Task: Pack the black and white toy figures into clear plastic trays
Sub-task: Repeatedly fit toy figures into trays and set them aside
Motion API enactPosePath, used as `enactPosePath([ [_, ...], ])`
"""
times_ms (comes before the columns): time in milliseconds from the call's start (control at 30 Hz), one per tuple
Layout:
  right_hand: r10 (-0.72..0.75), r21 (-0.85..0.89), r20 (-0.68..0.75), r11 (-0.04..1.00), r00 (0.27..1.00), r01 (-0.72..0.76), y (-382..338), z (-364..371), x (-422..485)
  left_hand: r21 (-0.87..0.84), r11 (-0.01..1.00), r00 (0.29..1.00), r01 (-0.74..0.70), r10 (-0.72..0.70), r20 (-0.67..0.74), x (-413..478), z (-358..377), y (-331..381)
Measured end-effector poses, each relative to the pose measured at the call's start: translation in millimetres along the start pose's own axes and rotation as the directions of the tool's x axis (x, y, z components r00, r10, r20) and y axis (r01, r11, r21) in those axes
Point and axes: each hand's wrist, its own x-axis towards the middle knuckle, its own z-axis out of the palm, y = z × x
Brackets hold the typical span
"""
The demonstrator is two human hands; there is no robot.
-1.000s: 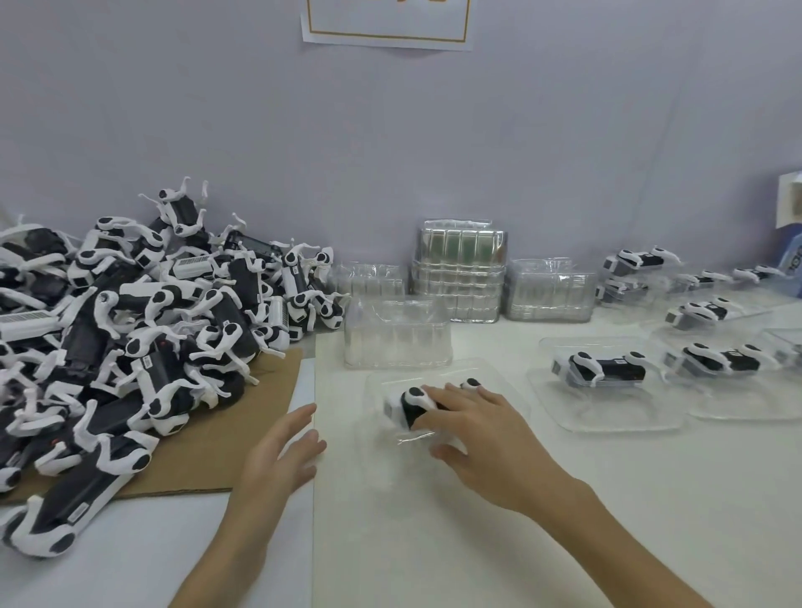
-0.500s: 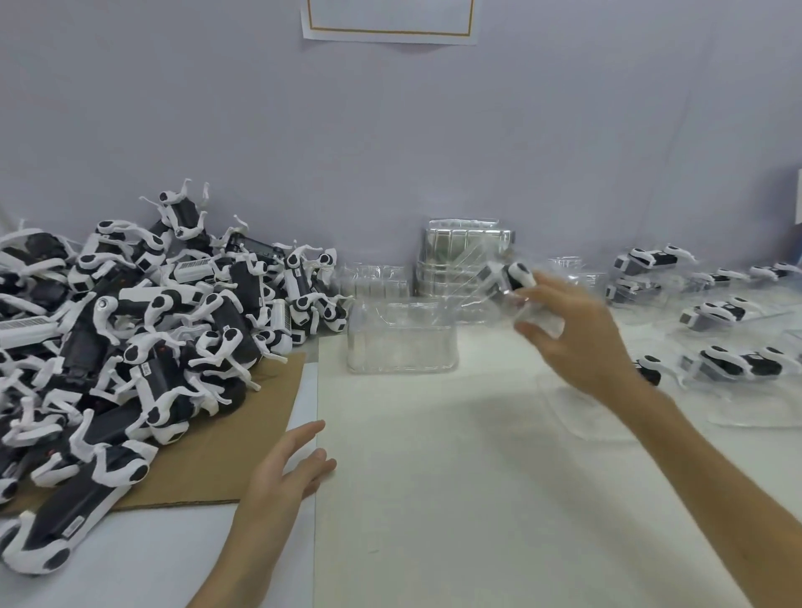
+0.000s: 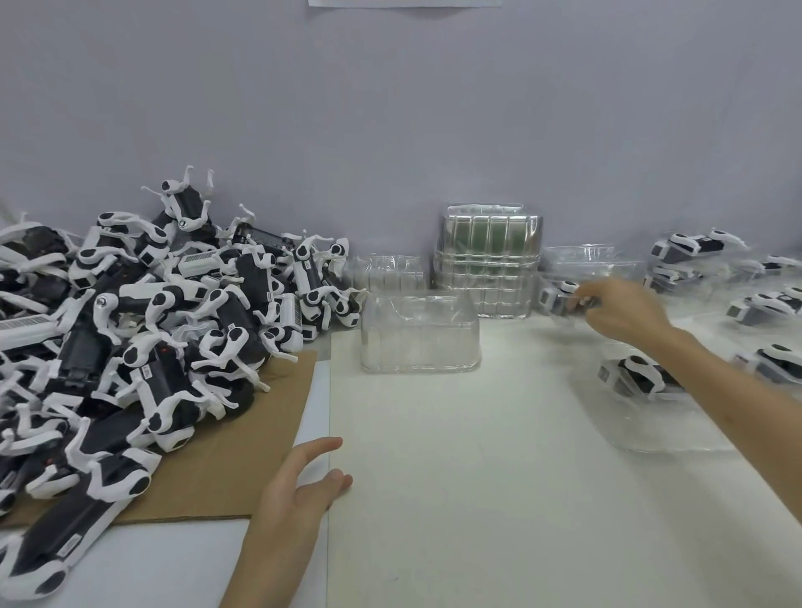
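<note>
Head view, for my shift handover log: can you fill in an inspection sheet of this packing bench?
Surface: white table, with a cardboard sheet on its left part.
Job's things: pile of toy figures on the cardboard; clear tray mid-table; stacked empty trays by the wall; packed trays at right.
Clutter: nothing seen.
Hands: left hand open, fingers spread, at the cardboard's edge; right hand grips a held tray with a figure in it, blurred.
Cables: nothing seen.
Surroundings: grey wall; paper sheet at the frame's top edge.
</note>
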Motion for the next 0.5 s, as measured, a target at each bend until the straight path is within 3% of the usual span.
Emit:
enactPosePath([
  [133, 0.138, -0.088, 0.149, 0.988, 0.979, -0.126, 8, 6, -1, -0.008, 1.0, 1.0, -0.003, 0.003, -0.006, -2, 3, 2],
  [200, 0.194, -0.104, 0.141, 0.978, 0.971, -0.181, 5, 5, 2, 0.002, 1.0, 1.0, 0.025, -0.025, -0.01, -1, 3, 0],
  [267, 0.161, -0.054, 0.033, 0.986, 0.986, -0.159, -2, 5, 5, 0.013, 0.999, 0.999, 0.039, -0.039, -0.011, -1, 2, 1],
  [333, 0.032, 0.02, 0.005, 0.999, 0.999, -0.032, -10, 9, 7, 0.014, 0.999, 0.999, 0.041, -0.041, -0.007, -2, 2, 3],
  [400, -0.097, -0.054, 0.21, 0.992, 0.973, 0.11, -19, 15, 8, -0.004, 0.999, 0.999, 0.039, -0.039, -0.001, -2, 2, 4],
  [500, -0.049, -0.258, 0.422, 0.951, 0.905, 0.172, -18, 25, 10, -0.028, 0.999, 1.0, 0.024, -0.024, -0.003, -4, 3, 8],
])
